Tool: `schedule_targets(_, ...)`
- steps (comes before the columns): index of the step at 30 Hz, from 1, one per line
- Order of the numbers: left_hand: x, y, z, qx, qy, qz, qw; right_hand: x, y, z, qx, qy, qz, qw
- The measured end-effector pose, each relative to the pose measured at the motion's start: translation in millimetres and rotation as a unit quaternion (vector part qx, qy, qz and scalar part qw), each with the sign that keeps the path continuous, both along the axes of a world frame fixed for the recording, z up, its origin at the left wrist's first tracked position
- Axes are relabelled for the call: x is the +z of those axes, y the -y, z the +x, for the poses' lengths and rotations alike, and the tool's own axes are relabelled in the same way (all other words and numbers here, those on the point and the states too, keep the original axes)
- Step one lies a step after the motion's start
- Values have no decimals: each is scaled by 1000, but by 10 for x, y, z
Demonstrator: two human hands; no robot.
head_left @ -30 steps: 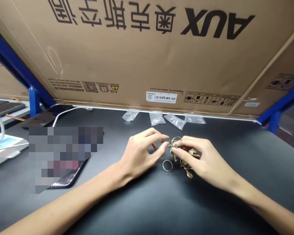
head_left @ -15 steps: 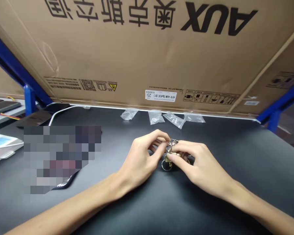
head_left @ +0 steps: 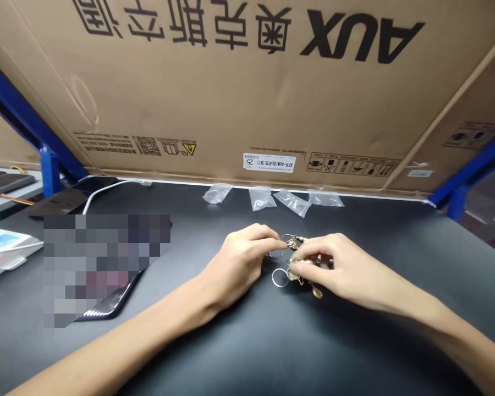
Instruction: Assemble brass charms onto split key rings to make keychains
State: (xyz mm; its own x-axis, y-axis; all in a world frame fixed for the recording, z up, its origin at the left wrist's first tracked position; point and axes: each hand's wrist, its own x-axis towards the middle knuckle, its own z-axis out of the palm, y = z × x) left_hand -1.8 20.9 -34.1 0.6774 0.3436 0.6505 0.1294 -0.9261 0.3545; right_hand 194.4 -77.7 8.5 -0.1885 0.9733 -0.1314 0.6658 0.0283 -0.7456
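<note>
A small cluster of brass-coloured keychains (head_left: 296, 275) with silver split rings lies on the black tabletop between my hands. My right hand (head_left: 334, 264) is closed over it, thumb and fingertips pinching the metal pieces, and the palm side hides part of them. One split ring (head_left: 280, 278) juts out to the left, and a round brass charm (head_left: 317, 292) shows below my right thumb. My left hand (head_left: 247, 253) reaches in from the left with its index finger stretched out, the tip touching the upper keychain ring (head_left: 289, 240). Its thumb is hidden behind the fingers.
Several clear plastic bags (head_left: 263, 198) lie along the table's back edge. A large cardboard box (head_left: 231, 99) rises behind, flanked by blue metal posts (head_left: 51, 170). To the left are a black phone-like slab (head_left: 111, 302), partly pixelated, a white cable (head_left: 94, 192) and a white box (head_left: 8, 253).
My left fingers have gone from a pinch at the ring to a stretched index finger. My right hand has shifted slightly right with the keychains, and the brass charm now shows below it.
</note>
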Motion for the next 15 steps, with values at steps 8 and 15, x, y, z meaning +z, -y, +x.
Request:
schedule_targets(8, -25, -194, -55, 83, -78, -47, 992, 131, -63, 451, -96, 225, 182, 952)
schedule_targets(15, -47, -95, -4, 79, -167, -77, 980, 1, -161, 823, -76, 376, 45, 922)
